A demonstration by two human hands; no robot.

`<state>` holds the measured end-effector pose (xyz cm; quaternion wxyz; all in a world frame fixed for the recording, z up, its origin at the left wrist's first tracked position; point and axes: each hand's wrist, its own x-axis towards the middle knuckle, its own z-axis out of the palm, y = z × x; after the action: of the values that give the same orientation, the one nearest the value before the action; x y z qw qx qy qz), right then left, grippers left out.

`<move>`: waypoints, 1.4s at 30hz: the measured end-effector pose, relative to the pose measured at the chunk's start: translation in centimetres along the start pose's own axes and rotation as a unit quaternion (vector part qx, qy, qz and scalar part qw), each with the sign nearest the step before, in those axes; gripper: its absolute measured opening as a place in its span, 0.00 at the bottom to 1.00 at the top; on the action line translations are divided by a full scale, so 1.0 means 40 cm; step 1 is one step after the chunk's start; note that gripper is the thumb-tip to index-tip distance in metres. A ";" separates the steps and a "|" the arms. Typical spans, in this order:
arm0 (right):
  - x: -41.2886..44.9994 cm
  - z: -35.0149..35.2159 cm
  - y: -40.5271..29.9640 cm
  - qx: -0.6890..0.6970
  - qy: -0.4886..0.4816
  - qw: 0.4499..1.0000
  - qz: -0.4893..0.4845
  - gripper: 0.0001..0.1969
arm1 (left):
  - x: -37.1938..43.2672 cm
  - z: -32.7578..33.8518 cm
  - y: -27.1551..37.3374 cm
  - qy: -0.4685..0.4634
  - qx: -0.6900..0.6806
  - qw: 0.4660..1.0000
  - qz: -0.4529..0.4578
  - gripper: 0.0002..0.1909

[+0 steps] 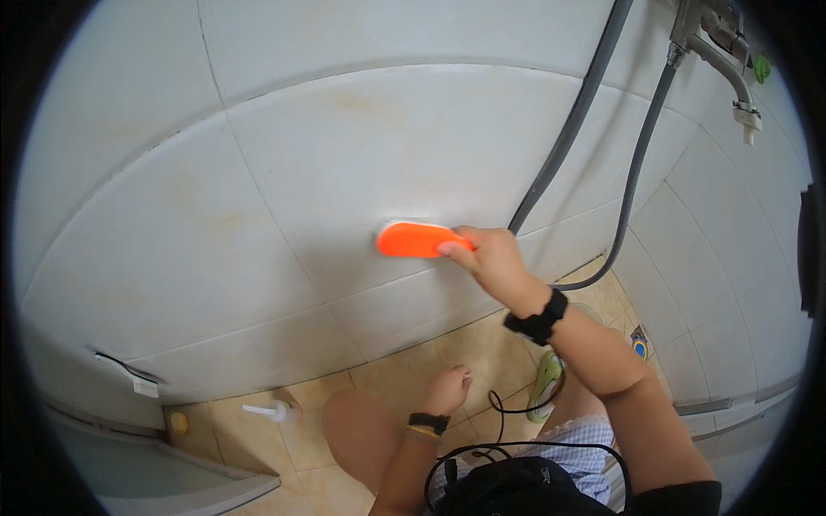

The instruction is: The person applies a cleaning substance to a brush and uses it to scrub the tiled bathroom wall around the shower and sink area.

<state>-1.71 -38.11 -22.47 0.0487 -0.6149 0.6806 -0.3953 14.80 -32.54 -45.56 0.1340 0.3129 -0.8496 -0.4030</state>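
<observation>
My right hand point(493, 261) grips the handle of an orange scrub brush point(413, 240). The brush lies flat along the white tiled wall point(335, 174), its pale bristle side facing the tiles. Most of the bristles are hidden behind the orange back. Faint yellowish stains mark the wall above and to the left of it. Lower down, over the floor and beside my bent knee, my left hand point(450, 390) is curled with no object visible in it.
A grey shower hose point(629, 187) loops below a metal tap point(723, 61) at right. On the beige tiled floor point(387, 358) stands a white pump bottle point(277, 411). A small white brush point(132, 374) is by the wall at left. A black cable point(500, 413) trails near my green shoe point(547, 387).
</observation>
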 end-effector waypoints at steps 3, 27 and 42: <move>-0.013 -0.007 0.064 -0.012 0.011 0.999 -0.043 0.18 | 0.009 -0.008 0.014 0.008 0.025 0.999 -0.017 0.10; -0.018 -0.048 0.105 -0.087 0.072 0.994 0.009 0.24 | 0.003 -0.015 0.034 -0.019 0.100 0.994 -0.030 0.10; -0.034 -0.074 0.162 -0.096 0.035 0.993 0.052 0.23 | 0.004 0.024 0.009 -0.036 0.065 0.996 -0.042 0.08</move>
<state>-8.20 -35.94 -24.90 -0.0143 -0.5663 0.7478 -0.3463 14.08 -31.90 -45.90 0.0659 0.3413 -0.8645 -0.3632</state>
